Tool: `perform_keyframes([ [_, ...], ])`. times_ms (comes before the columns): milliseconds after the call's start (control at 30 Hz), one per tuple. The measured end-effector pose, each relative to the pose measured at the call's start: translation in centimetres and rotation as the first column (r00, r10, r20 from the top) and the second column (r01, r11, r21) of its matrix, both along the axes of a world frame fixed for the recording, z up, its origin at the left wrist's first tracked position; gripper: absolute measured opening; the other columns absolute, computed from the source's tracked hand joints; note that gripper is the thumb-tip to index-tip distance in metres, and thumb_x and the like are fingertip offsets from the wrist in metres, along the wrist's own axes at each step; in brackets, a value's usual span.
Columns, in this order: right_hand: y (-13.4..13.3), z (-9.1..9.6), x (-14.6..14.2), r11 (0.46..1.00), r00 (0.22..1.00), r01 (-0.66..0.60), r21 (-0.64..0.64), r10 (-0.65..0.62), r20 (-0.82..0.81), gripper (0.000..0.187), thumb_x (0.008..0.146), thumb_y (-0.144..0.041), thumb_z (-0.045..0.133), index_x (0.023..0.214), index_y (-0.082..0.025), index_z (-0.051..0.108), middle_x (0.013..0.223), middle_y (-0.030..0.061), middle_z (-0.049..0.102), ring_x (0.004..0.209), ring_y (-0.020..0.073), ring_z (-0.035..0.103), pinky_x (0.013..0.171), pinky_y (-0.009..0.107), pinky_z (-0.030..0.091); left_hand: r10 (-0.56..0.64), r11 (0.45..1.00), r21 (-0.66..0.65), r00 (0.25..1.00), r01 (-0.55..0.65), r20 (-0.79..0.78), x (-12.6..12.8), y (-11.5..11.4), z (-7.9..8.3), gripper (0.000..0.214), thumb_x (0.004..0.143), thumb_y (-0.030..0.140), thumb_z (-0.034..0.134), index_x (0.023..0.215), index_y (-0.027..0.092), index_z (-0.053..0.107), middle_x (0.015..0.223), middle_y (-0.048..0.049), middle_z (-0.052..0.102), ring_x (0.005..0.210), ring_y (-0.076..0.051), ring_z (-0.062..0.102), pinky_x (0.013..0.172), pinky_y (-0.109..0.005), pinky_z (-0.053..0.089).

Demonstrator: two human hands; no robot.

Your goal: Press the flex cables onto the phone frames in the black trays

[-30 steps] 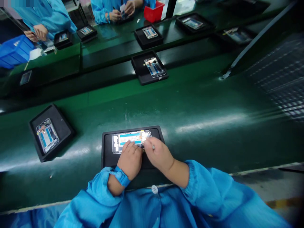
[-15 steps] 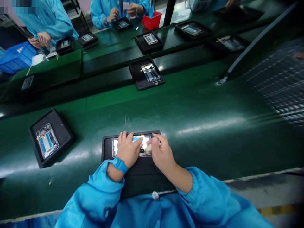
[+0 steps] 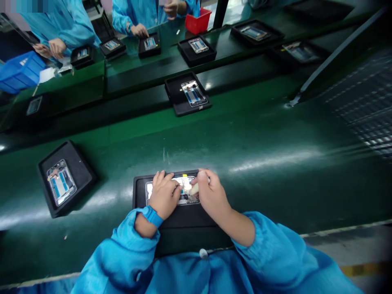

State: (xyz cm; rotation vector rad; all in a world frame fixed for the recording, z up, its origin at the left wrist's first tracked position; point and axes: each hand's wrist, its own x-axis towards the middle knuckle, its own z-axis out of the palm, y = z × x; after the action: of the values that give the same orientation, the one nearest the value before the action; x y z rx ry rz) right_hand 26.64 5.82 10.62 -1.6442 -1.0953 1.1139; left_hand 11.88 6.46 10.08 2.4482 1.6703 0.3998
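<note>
In front of me an opened phone frame (image 3: 186,186) with shiny, white and blue parts lies in a black tray (image 3: 189,218). My left hand (image 3: 164,195) rests flat over its left half, fingers stretched towards the tray's far edge. Between thumb and fingers of my right hand (image 3: 212,195) is a cream-coloured, blunt-tipped stick tool (image 3: 194,189), its tip at the right part of the phone frame. Most of the tool is hidden by the hand. A small yellow tab (image 3: 184,175) shows at the frame's far edge.
Another black tray (image 3: 84,173) with a phone frame stands to the left. Farther off, one more tray (image 3: 174,100) sits near the dark channel. Across the green bench (image 3: 275,183), two co-workers in blue work near a red bin (image 3: 198,22) and a blue bin (image 3: 21,73).
My left thumb has drawn in a little; my right hand has shifted slightly with the tool. Across the bench, a co-worker's hand has lowered to a tray, which has moved and turned.
</note>
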Motion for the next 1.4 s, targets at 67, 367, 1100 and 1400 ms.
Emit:
perform_keyframes([
  [67,0.5,0.2,-0.1,1.0,0.999,0.023,-0.008,-0.024,-0.047,0.04,0.083,-0.05,0.035,0.1,-0.017,0.05,0.071,0.0023,0.064,0.047,0.0123,0.056,0.049,0.026,0.047,-0.039,0.998,0.043,0.999,0.04,-0.023,-0.1,-0.2,-0.1,0.015,0.079,0.025,0.05,0.08,0.021,0.065,0.101,-0.0057,0.061,0.106,-0.028,0.048,0.094,-0.053,0.033],
  [367,2.1,-0.6,-1.2,0.981,0.997,0.066,0.182,-0.07,0.019,0.032,0.081,-0.044,0.04,0.096,-0.018,0.051,0.072,0.0043,0.064,0.066,0.0174,0.062,0.063,0.033,0.049,-0.079,0.991,0.102,0.993,0.088,-0.089,0.0,-0.4,-0.3,0.02,0.08,0.022,0.05,0.094,0.024,0.064,0.102,-0.006,0.06,0.105,-0.028,0.049,0.094,-0.054,0.034],
  [1100,1.4,-1.3,-1.1,0.913,0.958,-0.126,0.388,0.01,0.286,0.024,0.083,-0.036,0.038,0.094,-0.02,0.053,0.082,0.0074,0.066,0.079,0.0204,0.062,0.071,0.038,0.05,-0.067,0.99,0.116,0.991,0.081,-0.118,0.5,-0.6,-0.2,0.018,0.078,0.02,0.051,0.091,0.021,0.064,0.102,-0.0075,0.06,0.104,-0.031,0.05,0.093,-0.055,0.034],
  [1400,1.5,-1.1,-1.1,0.907,0.944,-0.127,0.401,-0.014,0.33,0.026,0.084,-0.035,0.037,0.093,-0.019,0.055,0.083,0.0074,0.067,0.08,0.0196,0.063,0.069,0.034,0.051,-0.06,0.993,0.096,0.991,0.072,-0.124,0.5,-0.6,-0.1,0.02,0.079,0.021,0.049,0.093,0.022,0.064,0.104,-0.007,0.06,0.106,-0.031,0.049,0.095,-0.054,0.033],
])
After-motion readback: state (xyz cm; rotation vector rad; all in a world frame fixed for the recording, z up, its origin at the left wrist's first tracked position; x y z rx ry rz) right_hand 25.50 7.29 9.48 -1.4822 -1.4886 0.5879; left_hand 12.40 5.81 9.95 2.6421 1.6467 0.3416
